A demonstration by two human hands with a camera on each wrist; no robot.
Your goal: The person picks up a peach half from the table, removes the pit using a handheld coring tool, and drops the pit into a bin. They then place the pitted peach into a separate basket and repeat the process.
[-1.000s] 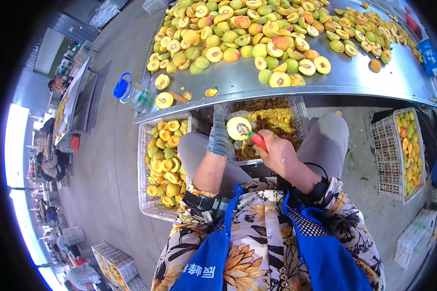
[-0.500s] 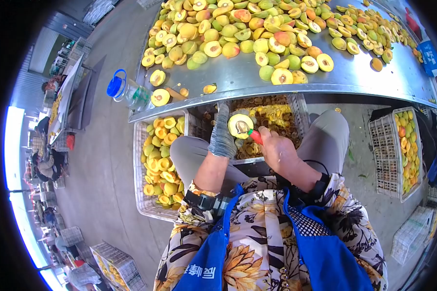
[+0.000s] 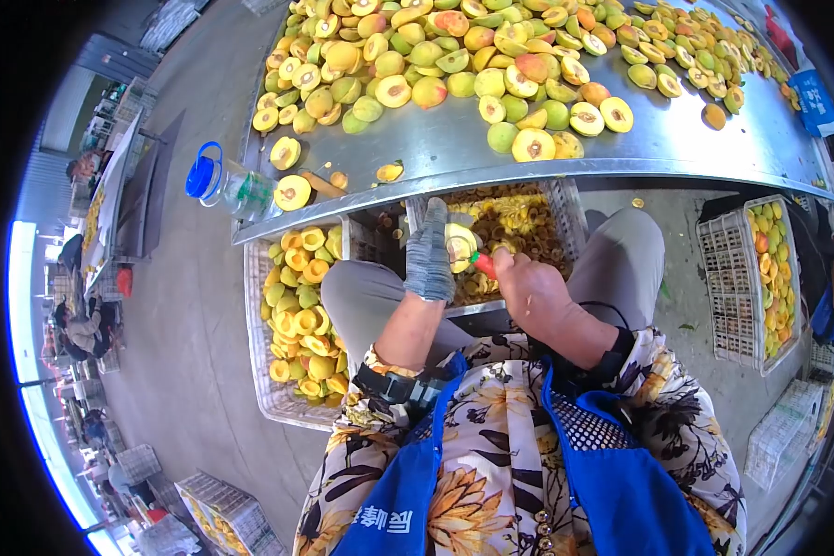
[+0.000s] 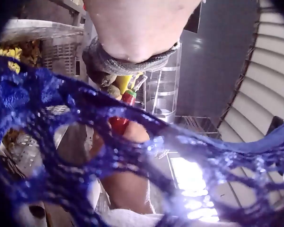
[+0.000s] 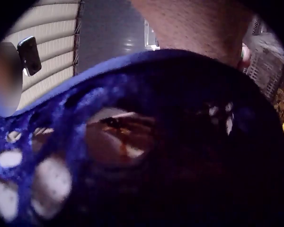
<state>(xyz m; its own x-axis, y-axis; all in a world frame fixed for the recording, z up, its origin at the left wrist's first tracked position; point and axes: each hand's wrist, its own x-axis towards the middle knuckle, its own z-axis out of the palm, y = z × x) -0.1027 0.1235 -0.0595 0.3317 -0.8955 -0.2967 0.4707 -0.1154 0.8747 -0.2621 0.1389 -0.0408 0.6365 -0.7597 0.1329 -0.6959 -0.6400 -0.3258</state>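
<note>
In the head view the left hand, in a grey knit glove, holds a halved yellow fruit on its inner side. The bare right hand grips the red handle of a tool with a green collar, whose tip meets the fruit's cut face; the tip itself is hard to make out. Both hands are above a crate of brown and yellow scraps. Blue mesh covers much of both wrist views; the red handle shows through it in the left one, below the glove cuff.
Many halved fruits lie on the metal table ahead, with a blue-capped bottle at its left corner. A crate of hollowed halves stands at the left, another fruit crate at the right. Other people work at the far left.
The fruit half has turned from facing the camera to a more sideways angle, and the gloved hand has tilted with it. The table and crates have shifted slightly left in view.
</note>
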